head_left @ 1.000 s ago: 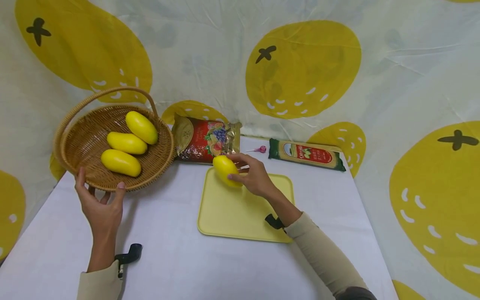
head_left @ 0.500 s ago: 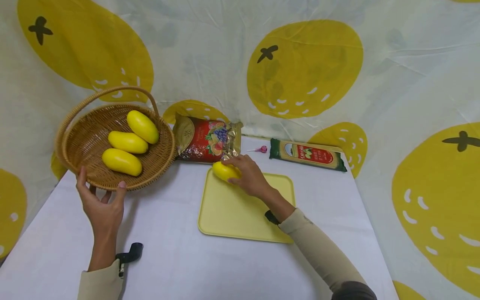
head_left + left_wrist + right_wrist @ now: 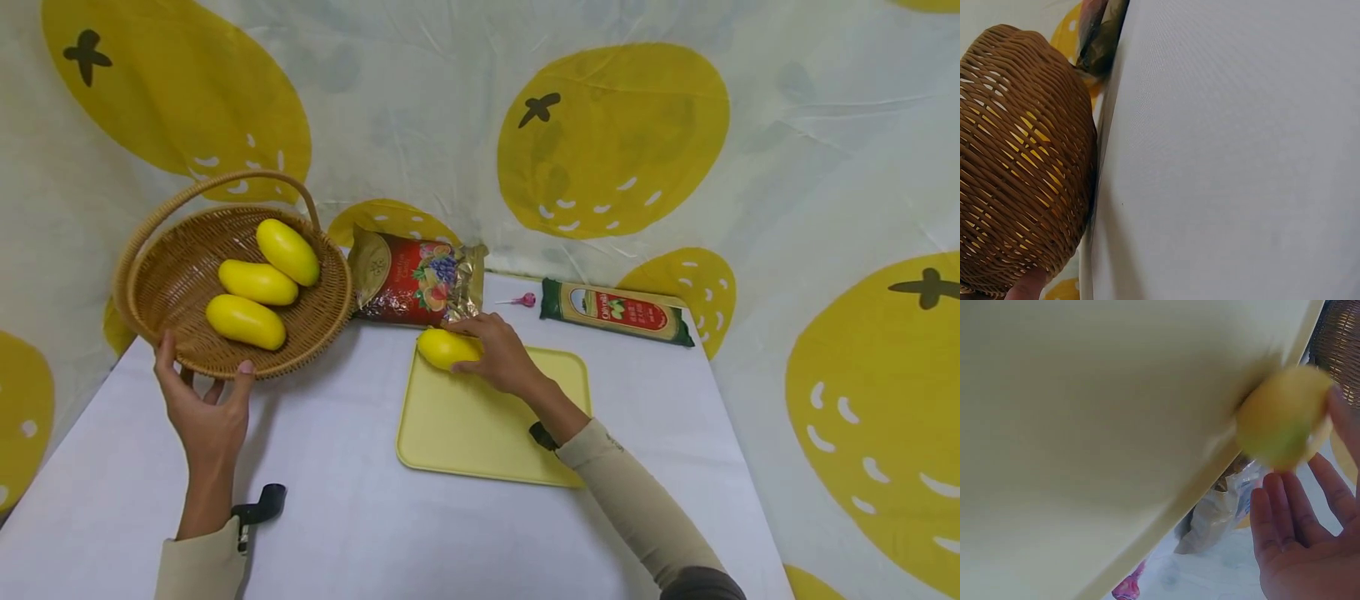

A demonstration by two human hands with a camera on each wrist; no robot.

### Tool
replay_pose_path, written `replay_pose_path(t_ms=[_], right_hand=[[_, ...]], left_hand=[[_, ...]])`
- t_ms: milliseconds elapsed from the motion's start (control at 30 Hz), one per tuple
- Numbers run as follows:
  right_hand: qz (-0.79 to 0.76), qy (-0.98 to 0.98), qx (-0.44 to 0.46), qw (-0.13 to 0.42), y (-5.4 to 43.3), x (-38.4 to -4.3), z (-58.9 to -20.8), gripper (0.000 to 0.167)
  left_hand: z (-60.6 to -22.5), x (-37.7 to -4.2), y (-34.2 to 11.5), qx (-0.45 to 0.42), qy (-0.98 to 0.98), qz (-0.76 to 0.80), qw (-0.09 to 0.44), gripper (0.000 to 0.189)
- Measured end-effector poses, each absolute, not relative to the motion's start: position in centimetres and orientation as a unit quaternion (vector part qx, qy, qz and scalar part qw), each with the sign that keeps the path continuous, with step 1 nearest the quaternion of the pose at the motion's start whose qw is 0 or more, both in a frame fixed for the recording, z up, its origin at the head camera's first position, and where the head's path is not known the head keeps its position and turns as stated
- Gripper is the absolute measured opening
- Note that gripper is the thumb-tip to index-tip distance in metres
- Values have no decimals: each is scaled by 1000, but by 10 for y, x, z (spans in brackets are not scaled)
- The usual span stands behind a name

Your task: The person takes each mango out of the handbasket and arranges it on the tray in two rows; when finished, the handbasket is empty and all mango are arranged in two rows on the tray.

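My left hand (image 3: 204,417) grips the near rim of a brown wicker basket (image 3: 172,279), which is tilted toward me. Inside the basket lie three yellow mangoes (image 3: 258,282). In the left wrist view the woven underside of the basket (image 3: 1022,156) fills the left, with one fingertip (image 3: 1027,284) at its lower edge. Over the far left corner of a pale yellow tray (image 3: 472,425), my right hand (image 3: 502,358) holds another mango (image 3: 441,348) between thumb and fingers. The right wrist view shows this mango (image 3: 1282,419) blurred, at the tray's rim.
A red and gold candy bag (image 3: 412,279) lies behind the tray, beside the basket. To its right are a pink lollipop (image 3: 527,300) and a green-ended pasta packet (image 3: 615,312). A fruit-print curtain (image 3: 420,100) hangs behind the white-covered table (image 3: 330,500).
My right hand has lowered the mango onto the tray's far left corner, turning it from slanted to flatter and shifting it slightly left. The left hand and basket have stayed nearly still.
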State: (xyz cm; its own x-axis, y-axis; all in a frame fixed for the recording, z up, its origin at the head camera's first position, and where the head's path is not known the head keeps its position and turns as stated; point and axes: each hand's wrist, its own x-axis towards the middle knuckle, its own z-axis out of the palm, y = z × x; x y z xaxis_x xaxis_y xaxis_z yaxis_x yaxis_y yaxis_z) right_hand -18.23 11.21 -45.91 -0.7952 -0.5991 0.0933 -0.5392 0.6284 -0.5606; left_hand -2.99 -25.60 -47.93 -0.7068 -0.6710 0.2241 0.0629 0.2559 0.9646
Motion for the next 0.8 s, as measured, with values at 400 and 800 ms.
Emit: replay_pose_path(t_ms=[400, 800], right_hand=[[-303, 900, -302, 84, 109, -188, -456, 48], [-321, 891, -316, 61, 100, -192, -444, 48]], left_hand=[[-484, -32, -259, 212, -727, -569, 321, 95], [-485, -32, -260, 210, -727, -568, 323, 95]])
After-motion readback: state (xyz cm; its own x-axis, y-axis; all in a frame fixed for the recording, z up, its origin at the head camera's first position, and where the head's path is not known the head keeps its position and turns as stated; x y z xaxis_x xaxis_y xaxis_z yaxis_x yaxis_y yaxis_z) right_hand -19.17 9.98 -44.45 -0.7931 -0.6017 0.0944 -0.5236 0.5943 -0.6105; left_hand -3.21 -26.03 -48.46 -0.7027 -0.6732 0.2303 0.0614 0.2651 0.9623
